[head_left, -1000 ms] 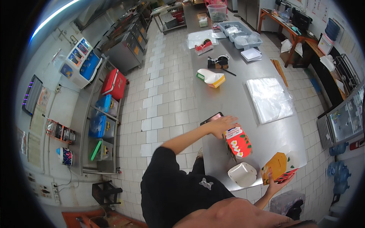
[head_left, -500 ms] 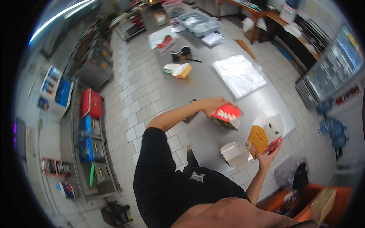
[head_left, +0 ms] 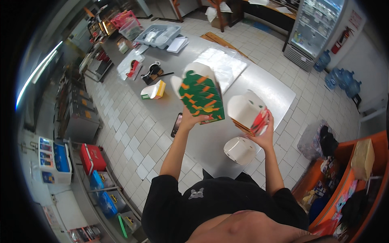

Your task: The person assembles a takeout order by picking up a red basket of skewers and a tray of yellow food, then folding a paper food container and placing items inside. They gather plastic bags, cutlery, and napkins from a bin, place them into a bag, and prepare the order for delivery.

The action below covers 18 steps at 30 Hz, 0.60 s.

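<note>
Left hand (head_left: 189, 118) clamps green box (head_left: 201, 97); right hand (head_left: 265, 135) red box (head_left: 250, 112); both beyond white box (head_left: 240, 150); light grip best, avoids dents.

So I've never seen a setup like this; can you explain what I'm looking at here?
There's no machine: a person works with two bare hands. The picture comes from a wide fisheye camera on their head, looking down, so straight edges bend near the rim. The left hand holds a green-and-orange carton; the right hand holds a red-and-white carton, perhaps several nested. On the metal table lie a white carton, a phone, clear plastic bags and a black tape dispenser.
</note>
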Each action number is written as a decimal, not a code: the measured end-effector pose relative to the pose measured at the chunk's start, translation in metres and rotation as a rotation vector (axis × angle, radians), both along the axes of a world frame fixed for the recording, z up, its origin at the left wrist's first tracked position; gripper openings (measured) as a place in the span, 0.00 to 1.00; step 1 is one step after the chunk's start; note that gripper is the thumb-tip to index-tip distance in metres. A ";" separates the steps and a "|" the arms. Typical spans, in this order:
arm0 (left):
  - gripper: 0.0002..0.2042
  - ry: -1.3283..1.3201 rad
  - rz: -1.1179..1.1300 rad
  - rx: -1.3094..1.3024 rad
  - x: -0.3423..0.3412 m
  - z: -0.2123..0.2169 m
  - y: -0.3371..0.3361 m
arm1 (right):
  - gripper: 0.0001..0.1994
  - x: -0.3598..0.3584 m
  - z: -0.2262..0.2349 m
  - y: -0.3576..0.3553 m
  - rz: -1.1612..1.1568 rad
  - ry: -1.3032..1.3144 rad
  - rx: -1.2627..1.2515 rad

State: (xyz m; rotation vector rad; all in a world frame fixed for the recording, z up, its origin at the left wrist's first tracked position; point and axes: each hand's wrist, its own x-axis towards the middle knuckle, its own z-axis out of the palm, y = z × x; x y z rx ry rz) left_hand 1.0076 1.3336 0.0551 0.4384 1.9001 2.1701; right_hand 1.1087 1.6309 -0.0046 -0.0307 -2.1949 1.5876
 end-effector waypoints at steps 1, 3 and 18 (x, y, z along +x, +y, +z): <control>0.35 0.055 0.027 0.041 0.004 0.005 0.004 | 0.58 -0.002 0.004 -0.004 -0.008 -0.009 0.023; 0.34 0.065 0.157 0.144 0.013 0.012 0.013 | 0.56 -0.003 0.011 -0.013 -0.011 0.004 0.046; 0.31 0.225 0.215 0.148 0.059 0.033 0.041 | 0.51 0.018 0.033 -0.025 -0.278 0.384 0.484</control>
